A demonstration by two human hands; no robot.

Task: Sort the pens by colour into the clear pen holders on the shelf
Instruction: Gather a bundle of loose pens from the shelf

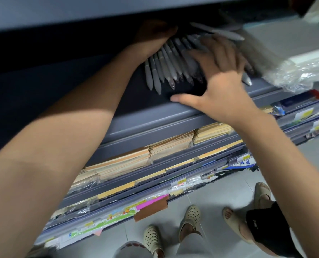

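Head view: grey pens (167, 68) lie fanned on the shelf (136, 116). They look light, stiff and smooth, so likely to roll; best gathered mid-barrel. Right hand (220, 84) lies flat on them, fingers spread. Left hand (153, 36) is behind the bunch, fingers hidden, can't tell. No clear holders made out; ink colours unreadable.

Pens (166, 66) lie on the shelf (155, 112) — my left hand (153, 37) behind them, my right hand (222, 84) on top. Paper stacks (155, 151) sit below.
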